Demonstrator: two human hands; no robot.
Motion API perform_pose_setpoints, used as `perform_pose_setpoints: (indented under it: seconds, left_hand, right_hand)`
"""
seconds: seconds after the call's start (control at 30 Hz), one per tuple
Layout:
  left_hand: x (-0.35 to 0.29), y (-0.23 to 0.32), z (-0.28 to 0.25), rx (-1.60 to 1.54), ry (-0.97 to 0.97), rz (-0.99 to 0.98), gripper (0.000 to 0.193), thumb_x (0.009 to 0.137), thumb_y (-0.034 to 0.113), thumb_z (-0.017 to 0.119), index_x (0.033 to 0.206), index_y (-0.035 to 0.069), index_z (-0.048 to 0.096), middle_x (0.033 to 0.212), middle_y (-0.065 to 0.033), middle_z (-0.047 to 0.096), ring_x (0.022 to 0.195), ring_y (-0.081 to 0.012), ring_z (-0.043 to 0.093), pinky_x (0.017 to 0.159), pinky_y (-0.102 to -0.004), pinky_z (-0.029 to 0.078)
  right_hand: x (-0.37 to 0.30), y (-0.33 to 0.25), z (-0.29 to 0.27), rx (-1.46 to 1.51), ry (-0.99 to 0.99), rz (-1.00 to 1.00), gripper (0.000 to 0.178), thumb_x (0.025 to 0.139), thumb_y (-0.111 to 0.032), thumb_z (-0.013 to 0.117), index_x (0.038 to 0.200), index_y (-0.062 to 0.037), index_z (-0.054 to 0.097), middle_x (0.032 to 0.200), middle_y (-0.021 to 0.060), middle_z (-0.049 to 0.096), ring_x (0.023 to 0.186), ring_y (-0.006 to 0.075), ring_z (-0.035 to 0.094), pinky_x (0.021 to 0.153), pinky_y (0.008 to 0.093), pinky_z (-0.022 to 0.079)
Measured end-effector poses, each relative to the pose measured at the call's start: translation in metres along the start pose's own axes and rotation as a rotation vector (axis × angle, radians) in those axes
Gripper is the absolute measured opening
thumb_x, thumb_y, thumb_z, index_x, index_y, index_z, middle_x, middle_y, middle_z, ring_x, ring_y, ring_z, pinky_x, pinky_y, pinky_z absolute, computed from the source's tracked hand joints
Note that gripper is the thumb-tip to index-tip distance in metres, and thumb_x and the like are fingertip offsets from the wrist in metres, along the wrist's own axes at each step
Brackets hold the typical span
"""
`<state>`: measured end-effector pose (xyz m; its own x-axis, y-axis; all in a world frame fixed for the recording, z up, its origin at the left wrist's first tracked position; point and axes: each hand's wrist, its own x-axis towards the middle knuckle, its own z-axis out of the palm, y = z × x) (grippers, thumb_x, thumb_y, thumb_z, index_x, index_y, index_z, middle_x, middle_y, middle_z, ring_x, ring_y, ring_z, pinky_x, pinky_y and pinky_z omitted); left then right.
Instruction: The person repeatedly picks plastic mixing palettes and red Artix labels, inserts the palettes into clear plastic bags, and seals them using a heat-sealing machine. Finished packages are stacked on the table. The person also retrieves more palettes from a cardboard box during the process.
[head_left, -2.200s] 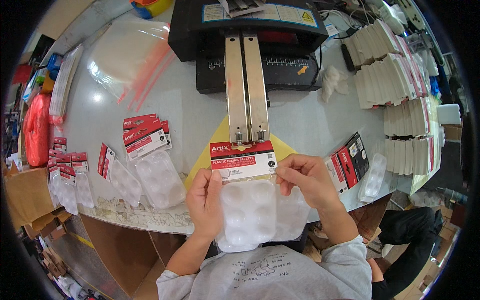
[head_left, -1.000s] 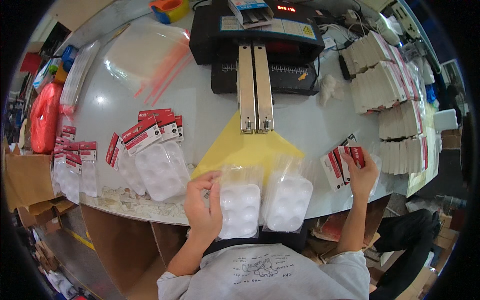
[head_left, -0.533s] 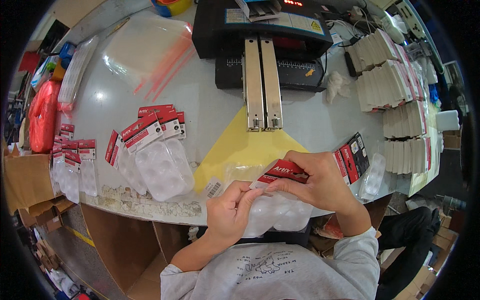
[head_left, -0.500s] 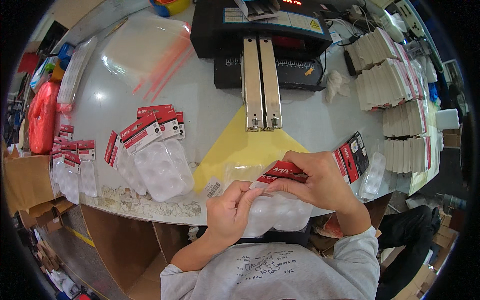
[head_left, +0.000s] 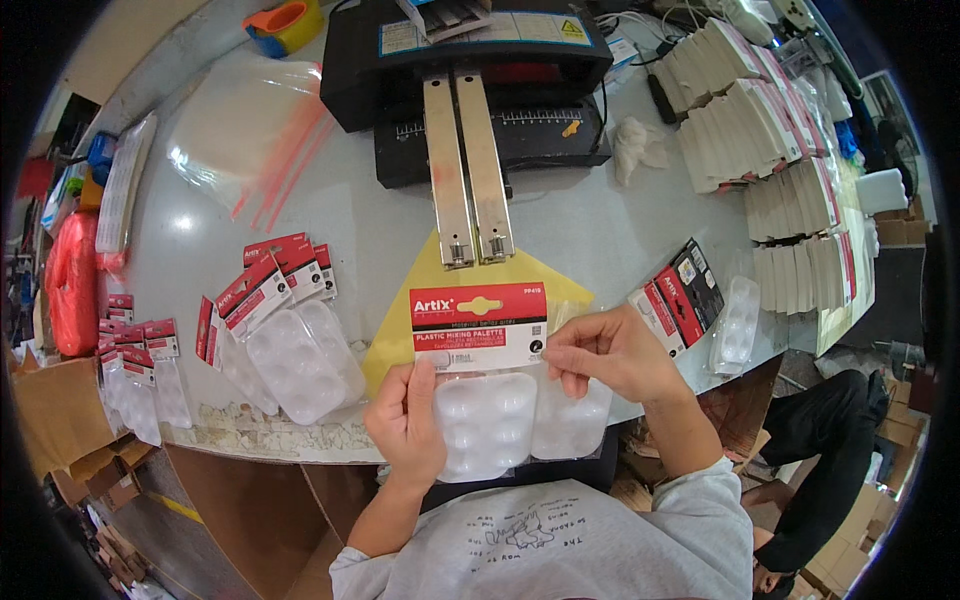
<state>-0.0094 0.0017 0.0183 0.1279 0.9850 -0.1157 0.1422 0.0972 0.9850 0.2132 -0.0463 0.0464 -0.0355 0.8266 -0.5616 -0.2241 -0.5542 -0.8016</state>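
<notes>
card [head_left: 478, 350]: red above white, with a slotted hole at its 12 o'clock; it faces up between the two hands, over the near part of the worktop [head_left: 650, 220].
left hand [head_left: 407, 425]: at the card's 7 o'clock; grip closed narrow on the card's lower left corner, thumb in front.
right hand [head_left: 620, 355]: at the card's 4 o'clock; grip narrow, thumb and fingertips at the lower right corner; cannot tell whether they pinch it or only touch.
front palette [head_left: 485, 425]: white, with round wells, just below the card at 6 o'clock.
second palette [head_left: 570, 425]: beside the front palette at its 3 o'clock, partly under the right hand.
yellow sheet [head_left: 432, 277]: beneath the card, spreading from 12 o'clock toward both sides.
machine [head_left: 400, 85]: black, at 12 o'clock, its two metal arms [head_left: 445, 170] ending just above the card.
pack pile [head_left: 305, 365]: carded palettes at 9 o'clock; a smaller cluster [head_left: 135, 370] lies farther out the same way.
clear bags [head_left: 240, 135]: red-striped, at 10 o'clock.
tissue [head_left: 638, 150]: crumpled, between 1 and 2 o'clock.
card stacks [head_left: 770, 130]: rows at 2 o'clock.
loose cards [head_left: 680, 300]: at 3 o'clock, near more palettes [head_left: 737, 325].
person [head_left: 820, 440]: dark clothing, at 4 o'clock.
</notes>
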Motion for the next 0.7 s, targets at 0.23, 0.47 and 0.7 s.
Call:
perform_pose_setpoints:
  seconds: [0.23, 0.47, 0.7]
  left_hand:
    - [0.043, -0.010, 0.020, 0.212, -0.024, -0.056, 0.031, 0.098, 0.023, 0.046, 0.080, -0.001, 0.051, 0.065, -0.0059, 0.052, 0.064, -0.0103, 0.046, 0.061, -0.0255, 0.041]
    - [0.074, -0.028, 0.032, 0.167, -0.048, -0.017, 0.033, 0.099, 0.024, 0.043, 0.079, -0.002, 0.048, 0.066, -0.0105, 0.052, 0.064, -0.0136, 0.049, 0.062, -0.0268, 0.042]
    - [0.080, -0.018, 0.007, 0.377, -0.038, 0.018, 0.024, 0.096, 0.019, 0.047, 0.083, -0.001, 0.053, 0.074, -0.0125, 0.059, 0.069, -0.0215, 0.056, 0.069, -0.0319, 0.045]
  right_hand:
    - [0.045, 0.004, 0.010, 0.180, 0.155, -0.024, 0.018, 0.086, -0.014, 0.062, 0.080, 0.0028, 0.063, 0.068, 0.0062, 0.062, 0.056, 0.0109, 0.059, 0.052, 0.0239, 0.049]
    - [0.080, 0.009, 0.004, 0.211, 0.296, -0.118, 0.015, 0.085, -0.013, 0.063, 0.080, 0.0017, 0.063, 0.069, 0.0055, 0.061, 0.053, 0.0113, 0.058, 0.049, 0.0230, 0.047]
    - [0.053, -0.003, -0.018, -0.778, 0.620, -0.648, 0.028, 0.079, -0.013, 0.070, 0.096, 0.0080, 0.062, 0.088, 0.0137, 0.066, 0.078, 0.0199, 0.064, 0.071, 0.0271, 0.050]
